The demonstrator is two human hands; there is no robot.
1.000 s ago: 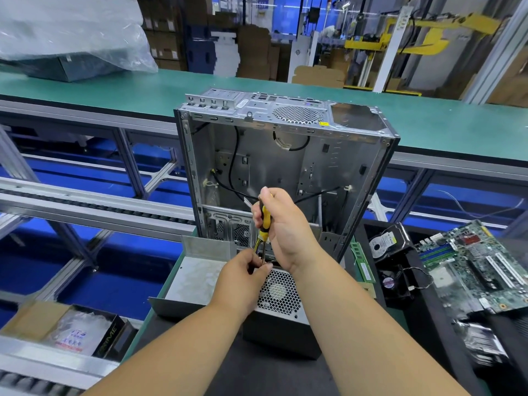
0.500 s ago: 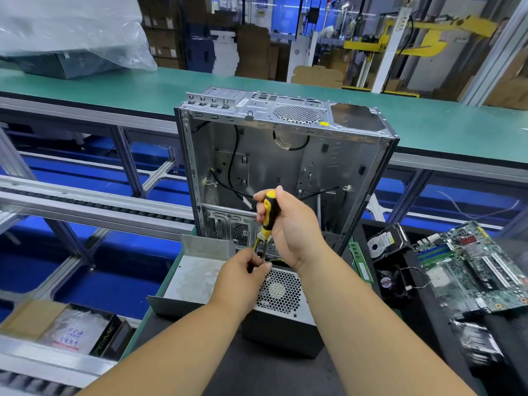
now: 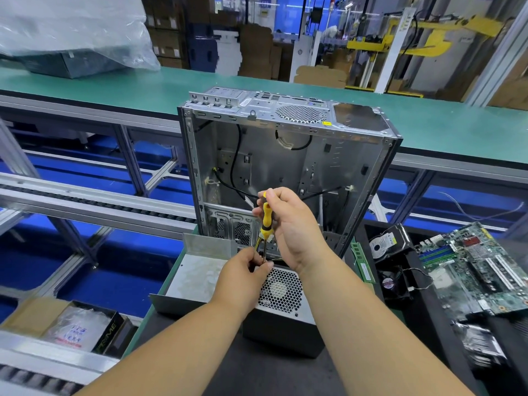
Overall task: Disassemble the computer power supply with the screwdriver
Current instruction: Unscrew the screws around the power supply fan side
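Observation:
The grey power supply [image 3: 281, 315] sits on the dark mat in front of me, its round honeycomb fan grille facing up. My right hand [image 3: 291, 227] grips the yellow-and-black screwdriver [image 3: 266, 221] upright, its thin shaft pointing down at the unit's far top edge. My left hand [image 3: 243, 274] rests on the left of the grille, its fingertips pinching the shaft near the tip. The tip and any screw are hidden by my fingers. Yellow and black wires show behind the shaft.
An empty metal computer case [image 3: 288, 167] stands open right behind the power supply. A loose metal cover [image 3: 197, 277] lies at its left. A hard drive [image 3: 384, 242], a small fan and a green motherboard [image 3: 471, 270] lie to the right. A carton [image 3: 74, 330] sits lower left.
My right hand has risen a little with the screwdriver, and more of the yellow handle shows. My left hand stays at the shaft's lower end.

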